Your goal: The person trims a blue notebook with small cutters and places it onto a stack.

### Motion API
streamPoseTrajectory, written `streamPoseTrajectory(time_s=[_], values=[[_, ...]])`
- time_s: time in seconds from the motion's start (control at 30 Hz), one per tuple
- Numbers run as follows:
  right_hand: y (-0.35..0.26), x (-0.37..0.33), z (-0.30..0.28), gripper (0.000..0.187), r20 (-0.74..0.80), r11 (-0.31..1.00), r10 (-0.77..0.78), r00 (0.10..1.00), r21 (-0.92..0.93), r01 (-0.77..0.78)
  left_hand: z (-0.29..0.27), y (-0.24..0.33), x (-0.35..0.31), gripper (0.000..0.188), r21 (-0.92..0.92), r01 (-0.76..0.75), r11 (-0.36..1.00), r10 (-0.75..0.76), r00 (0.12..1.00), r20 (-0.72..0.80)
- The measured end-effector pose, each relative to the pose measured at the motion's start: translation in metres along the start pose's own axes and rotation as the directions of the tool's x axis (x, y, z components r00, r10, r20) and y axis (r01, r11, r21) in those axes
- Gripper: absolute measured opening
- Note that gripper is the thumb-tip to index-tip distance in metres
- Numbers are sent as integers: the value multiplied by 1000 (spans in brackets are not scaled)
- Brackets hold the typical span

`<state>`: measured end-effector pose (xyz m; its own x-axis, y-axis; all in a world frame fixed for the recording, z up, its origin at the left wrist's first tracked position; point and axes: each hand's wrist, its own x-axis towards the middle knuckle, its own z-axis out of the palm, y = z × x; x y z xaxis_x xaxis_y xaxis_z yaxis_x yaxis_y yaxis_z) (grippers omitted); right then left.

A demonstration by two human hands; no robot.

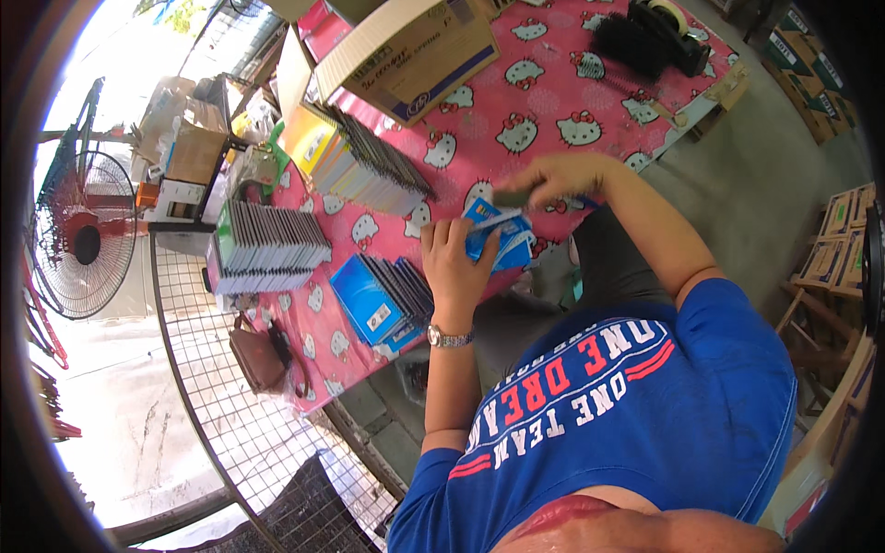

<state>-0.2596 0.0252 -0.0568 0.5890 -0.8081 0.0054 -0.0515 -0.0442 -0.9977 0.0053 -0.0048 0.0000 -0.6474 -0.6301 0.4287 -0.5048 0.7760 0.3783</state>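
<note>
At the near edge of the table, my left hand (pixel 461 253), with a watch on its wrist, is closed on blue-covered notebooks (pixel 517 252). Its fingers lie over the top one and the thumb presses the near side. A pale strip crosses the upper cover. My right hand (pixel 567 178) hovers just above and to the right of them. Motion smears its fingers, and whether the dark patch under them is a held thing is unclear. Left of my left hand, a leaning pile of blue notebooks (pixel 369 293) with dark edges lies on the table.
A row of stacked notebooks (pixel 267 241) stands at the left, and another stack with yellow covers (pixel 343 164) farther back. Behind sits an open cardboard box (pixel 415 60). A tape dispenser (pixel 678 32) is at the far right. A brown bag (pixel 261 358) rests by the left edge.
</note>
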Motion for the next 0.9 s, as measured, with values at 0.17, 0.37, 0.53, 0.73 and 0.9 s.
streamPoseTrajectory(time_s=[0.17, 0.37, 0.53, 0.73, 0.9], values=[[-21, 12, -15, 45, 48, 867, -284, 957, 439, 235, -3, -7, -13, 31, -52, 67, 996, -69, 997, -38], [-48, 30, -6, 32, 19, 931, -157, 987, 335, 142, -5, -20, -22, 25, -204, 213, 955, -214, 977, 20], [-52, 42, -8, 23, 29, 925, -199, 979, 335, 178, -10, -21, -23, 22, -344, 242, 907, -239, 970, 50], [-5, 49, -23, 39, -608, 780, -122, 785, -547, -303, -6, -24, -22, 21, -286, 232, 930, -242, 970, 1], [21, 47, -19, 49, -592, 435, -109, 799, -751, -497, -7, -18, -24, 24, -207, 200, 958, -219, 973, -70]])
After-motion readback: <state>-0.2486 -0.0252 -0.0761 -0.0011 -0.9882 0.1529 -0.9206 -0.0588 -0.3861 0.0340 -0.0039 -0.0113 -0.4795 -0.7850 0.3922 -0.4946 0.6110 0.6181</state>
